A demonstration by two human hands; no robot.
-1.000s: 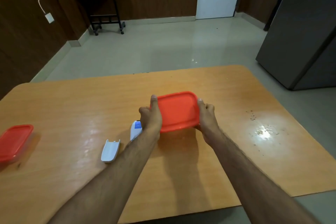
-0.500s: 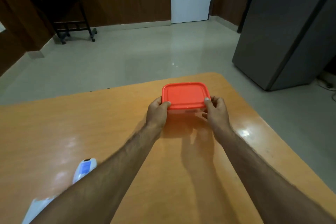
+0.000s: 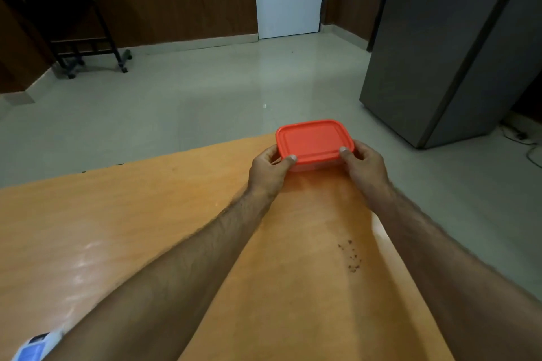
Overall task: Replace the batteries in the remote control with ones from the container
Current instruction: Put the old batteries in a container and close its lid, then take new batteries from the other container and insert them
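Observation:
A container with a red lid sits at the far right corner of the orange wooden table, lid on. My left hand grips its left side, thumb on the lid's edge. My right hand grips its right side the same way. The white remote control with a blue panel lies at the bottom left, partly hidden by my left forearm and cut off by the frame edge. Its contents and any batteries are hidden from me.
The table's right edge runs close beside my right forearm, with grey floor beyond. A tall grey cabinet stands to the right. A dark side table on wheels is at the back left. Small dark crumbs lie on the table.
Both hands have carried the closed container away from the remote, out toward the table's far right corner. My view has turned right, so the remote has slid to the bottom left.

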